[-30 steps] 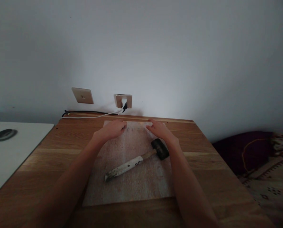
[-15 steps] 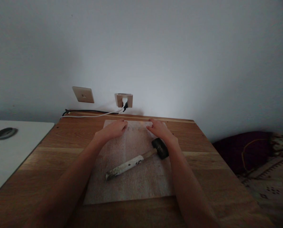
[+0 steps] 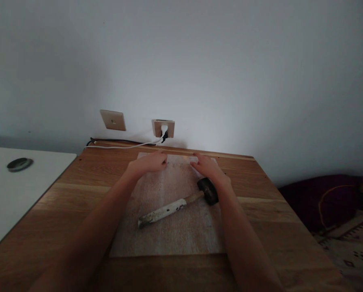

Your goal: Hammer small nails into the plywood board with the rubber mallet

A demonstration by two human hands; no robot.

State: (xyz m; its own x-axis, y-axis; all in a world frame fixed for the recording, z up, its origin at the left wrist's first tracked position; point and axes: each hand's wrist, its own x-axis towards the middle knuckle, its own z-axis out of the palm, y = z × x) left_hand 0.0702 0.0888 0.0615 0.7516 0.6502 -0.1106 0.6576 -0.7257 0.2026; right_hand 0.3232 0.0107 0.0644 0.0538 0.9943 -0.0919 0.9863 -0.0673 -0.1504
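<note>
A pale, speckled board [image 3: 169, 241] lies on the wooden table. Across it rests a mallet [image 3: 166, 211] with a black head and a white, paint-worn handle, the head to the right beside my right wrist. My left hand [image 3: 152, 162] is over the board's far left part, index finger and thumb apart, its other fingers partly hidden. Over the far right part is my right hand [image 3: 206, 165], thumb and index finger spread. Both hands seem to touch the board near its far edge; neither holds the mallet.
Behind the wooden table [image 3: 275, 227] rises a pale wall with a socket [image 3: 164, 129] and a plate [image 3: 113, 120]. Black and white cables [image 3: 120, 147] run along the back edge. A white surface with a dark round object [image 3: 20, 164] stands left; purple fabric [image 3: 330, 198] lies right.
The view has shifted slightly, so the whole scene sits a little further right. Both hands and the mallet keep nearly the same places on the board.
</note>
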